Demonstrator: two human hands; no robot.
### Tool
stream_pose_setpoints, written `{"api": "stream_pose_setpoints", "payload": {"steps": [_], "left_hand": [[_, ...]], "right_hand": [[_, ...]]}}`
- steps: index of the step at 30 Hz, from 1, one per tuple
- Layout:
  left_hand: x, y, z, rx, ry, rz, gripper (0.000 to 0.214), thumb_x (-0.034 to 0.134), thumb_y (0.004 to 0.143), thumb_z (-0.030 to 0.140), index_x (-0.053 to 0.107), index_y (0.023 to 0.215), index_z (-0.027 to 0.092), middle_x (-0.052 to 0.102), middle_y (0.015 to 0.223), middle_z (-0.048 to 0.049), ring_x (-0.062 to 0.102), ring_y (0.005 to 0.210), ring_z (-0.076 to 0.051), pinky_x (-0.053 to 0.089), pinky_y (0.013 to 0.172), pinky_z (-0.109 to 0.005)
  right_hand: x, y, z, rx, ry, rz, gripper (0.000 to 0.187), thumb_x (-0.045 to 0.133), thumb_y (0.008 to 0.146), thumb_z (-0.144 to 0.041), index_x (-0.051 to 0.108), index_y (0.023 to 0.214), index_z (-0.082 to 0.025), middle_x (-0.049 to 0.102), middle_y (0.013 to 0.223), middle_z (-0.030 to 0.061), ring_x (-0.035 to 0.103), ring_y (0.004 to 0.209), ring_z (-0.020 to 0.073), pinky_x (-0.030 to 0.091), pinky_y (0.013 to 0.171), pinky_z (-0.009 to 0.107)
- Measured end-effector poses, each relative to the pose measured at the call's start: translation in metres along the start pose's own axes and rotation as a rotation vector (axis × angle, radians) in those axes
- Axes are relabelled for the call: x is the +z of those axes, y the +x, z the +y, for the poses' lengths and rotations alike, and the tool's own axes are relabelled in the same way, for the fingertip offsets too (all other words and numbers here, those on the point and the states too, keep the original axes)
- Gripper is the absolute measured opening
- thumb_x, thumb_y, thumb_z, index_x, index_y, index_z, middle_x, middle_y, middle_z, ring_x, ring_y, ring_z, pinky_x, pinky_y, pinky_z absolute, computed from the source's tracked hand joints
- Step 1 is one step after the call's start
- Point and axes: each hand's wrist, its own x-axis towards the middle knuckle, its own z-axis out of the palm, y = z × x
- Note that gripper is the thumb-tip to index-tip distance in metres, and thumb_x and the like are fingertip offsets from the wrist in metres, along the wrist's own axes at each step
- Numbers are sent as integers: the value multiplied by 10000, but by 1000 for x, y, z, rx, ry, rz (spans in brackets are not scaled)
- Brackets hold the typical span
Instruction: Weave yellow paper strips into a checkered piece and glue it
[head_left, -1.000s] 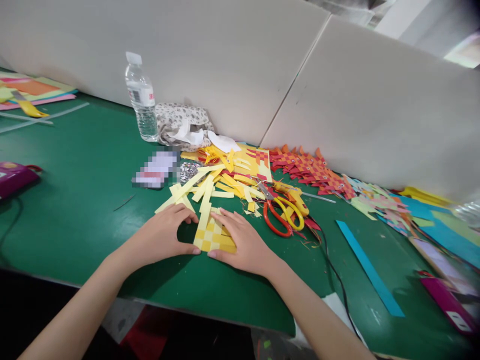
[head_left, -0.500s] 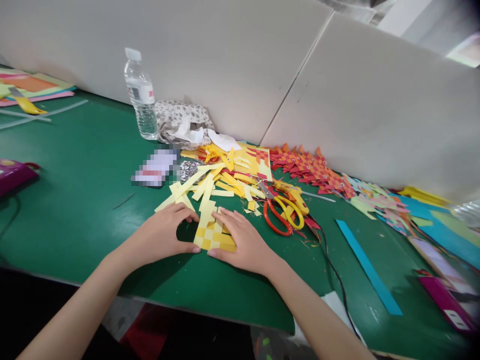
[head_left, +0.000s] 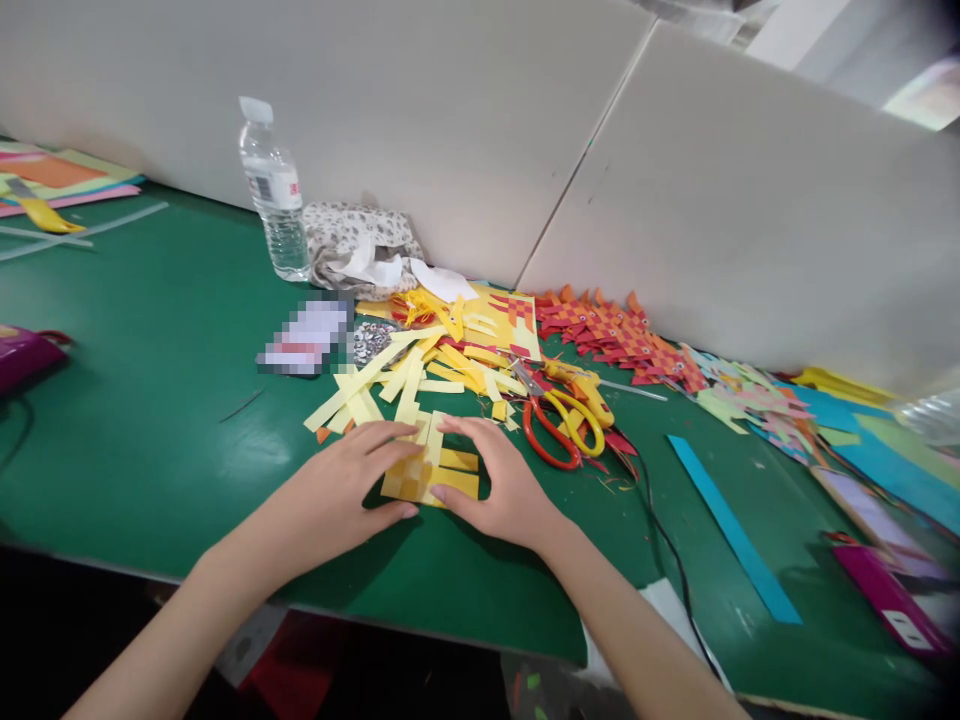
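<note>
A small yellow paper weaving (head_left: 409, 480), made of pale and darker strips, lies on the green table in front of me. My left hand (head_left: 341, 480) holds it from the left, fingers across its upper part and thumb at its lower edge. From the right, my right hand (head_left: 506, 480) grips it with the thumb on the lower strips and the index finger at the top of a pale strip. Darker yellow strip ends stick out towards my right palm. Loose yellow paper strips (head_left: 360, 380) are heaped just beyond my fingers. My fingers cover part of the weave.
Scissors (head_left: 562, 430) with red and yellow handles lie right of the weaving, beside a yellow glue gun (head_left: 581, 385). Behind are a water bottle (head_left: 274, 200), a phone (head_left: 307, 335) and red-orange woven paper pieces (head_left: 622, 335). A blue strip (head_left: 731, 525) lies at right.
My left fingers have moved right, onto the weaving. My right hand has shifted slightly right, uncovering more of the darker strip ends.
</note>
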Motion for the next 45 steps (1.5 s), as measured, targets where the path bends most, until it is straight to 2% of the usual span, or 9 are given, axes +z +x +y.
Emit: {"api": "stream_pose_setpoints", "payload": {"steps": [4,9,14,19,25,30,33,39,45], "left_hand": [[15,-3,11,24,34,6,426,515,832,320,459,1242,219,495,1322,-63,448,1210,-232,402,999,-388],[25,-5,15,4,34,9,454,487,848,348,431,1278,212,511,1312,-66,465,1201,-223,416,992,-381],[23,-9,9,-56,71,65,473,499,837,390,447,1257,180,520,1289,-93,482,1173,-228,430,972,-391],[19,-11,2,-60,78,139,460,548,807,391,490,1207,173,578,1197,-98,522,1090,-238,444,935,-409],[19,-9,8,0,58,127,275,559,816,312,583,1070,211,630,1112,-51,555,1004,-216,452,893,-407],[21,-10,10,-4,57,164,238,553,819,314,600,1031,217,641,1088,-44,557,996,-211,454,879,-391],[19,-10,10,-36,72,183,290,564,807,326,574,1075,214,637,1090,-56,561,995,-219,447,884,-398],[14,-13,6,-242,133,203,526,608,728,460,482,1166,197,628,1092,-95,556,1006,-282,446,855,-445],[16,-14,5,-230,89,169,467,593,744,426,464,1142,220,627,1113,-83,563,1011,-281,436,853,-449]], "right_hand": [[-6,-3,1,48,-3,2,584,645,730,-337,388,1244,-238,566,1068,62,498,1030,218,383,939,401],[-8,-3,1,40,-26,-57,547,695,673,-353,457,1149,-225,557,1033,58,499,989,218,411,890,383],[-7,-4,3,60,-29,-46,485,643,729,-325,445,1163,-239,576,1079,45,508,1018,197,400,913,363],[-6,-3,5,92,-25,-64,547,668,710,-332,430,1194,-241,574,1075,44,509,1007,200,412,892,364],[-2,0,7,87,-11,-45,451,649,743,-281,464,1151,-235,591,1002,34,515,962,187,411,880,359],[-2,0,7,69,-5,-47,445,650,739,-259,465,1143,-239,601,976,32,517,937,191,416,861,360],[-2,0,7,76,-4,-48,457,650,741,-274,461,1155,-243,595,996,36,517,951,195,415,863,365],[-2,0,8,59,-12,-51,439,631,757,-306,466,1159,-244,599,996,47,524,958,207,409,869,387],[-2,0,6,85,3,-46,445,641,745,-286,465,1151,-241,596,991,39,525,953,198,412,874,380]]}}
